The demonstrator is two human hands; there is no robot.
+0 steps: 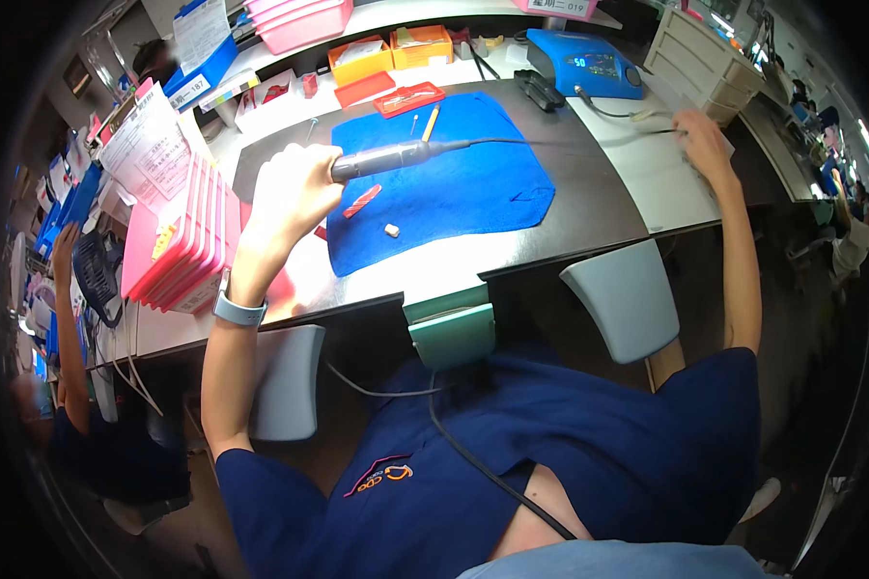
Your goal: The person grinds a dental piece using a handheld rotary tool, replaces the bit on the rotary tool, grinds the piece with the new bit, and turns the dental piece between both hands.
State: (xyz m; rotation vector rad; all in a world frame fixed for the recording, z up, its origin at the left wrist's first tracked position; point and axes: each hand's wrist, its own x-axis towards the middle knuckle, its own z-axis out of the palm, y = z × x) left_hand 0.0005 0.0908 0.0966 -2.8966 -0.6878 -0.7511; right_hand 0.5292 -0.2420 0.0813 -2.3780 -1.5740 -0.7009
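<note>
Fingers of left hand [297, 188]: wrapped round one dark grey handpiece [381, 159], raised above a blue cloth [454, 198] on the worktop [589, 193]. Fingers of right hand [703, 145]: at the cable [497, 141]; blurred, grip cannot be told. Handpiece: probably light, stiff, smooth; best held by its thick barrel. Containers: two orange bins [362, 69], papers inside; red tray [396, 109], small contents indistinct; stacked pink trays [198, 232], papers at upper end.

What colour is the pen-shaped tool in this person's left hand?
Dark grey. The tool shows best in the head view, the only one here.
</note>
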